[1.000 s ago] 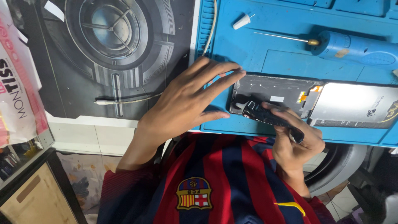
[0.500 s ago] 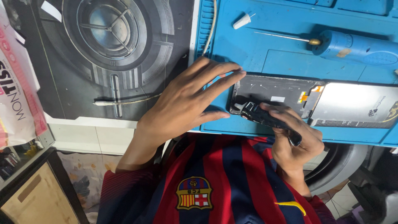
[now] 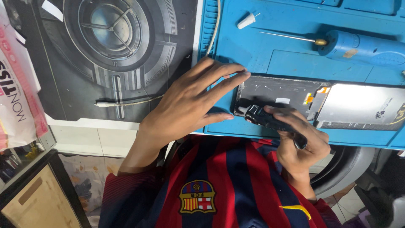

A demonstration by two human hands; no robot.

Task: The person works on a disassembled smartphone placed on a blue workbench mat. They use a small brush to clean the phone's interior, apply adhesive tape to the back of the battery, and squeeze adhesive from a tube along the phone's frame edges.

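The right hand point(image 3: 301, 145) is closed around a black hand tool point(image 3: 270, 119), fingers wrapped over its body, with the tool's head pressed against the near left corner of an opened phone panel point(image 3: 276, 93). To do this well, the tool should probably stay low and nearly flat to the panel, pressure light and steady, so the thin edge and the small orange flex connector point(image 3: 314, 96) just beyond the knuckles are not stressed.

The left hand point(image 3: 190, 103) lies spread and flat, holding nothing, its fingertips reaching the panel's far left corner; it looks to be steadying the work, and a firm, even press there should keep the panel from sliding on the blue mat point(image 3: 291, 63).

Just right of the right hand the panel continues as a pale reflective sheet point(image 3: 363, 105). Farther from both hands, across the mat, lie a blue pen-shaped tool with a thin metal tip point(image 3: 358, 45) and a small white cap point(image 3: 246, 20). The mat's moulded compartments along its far edge are mostly out of view; what they hold cannot be told. Left of the left hand, a white cable point(image 3: 126, 102) lies across the dark printed bench cover point(image 3: 126, 63).
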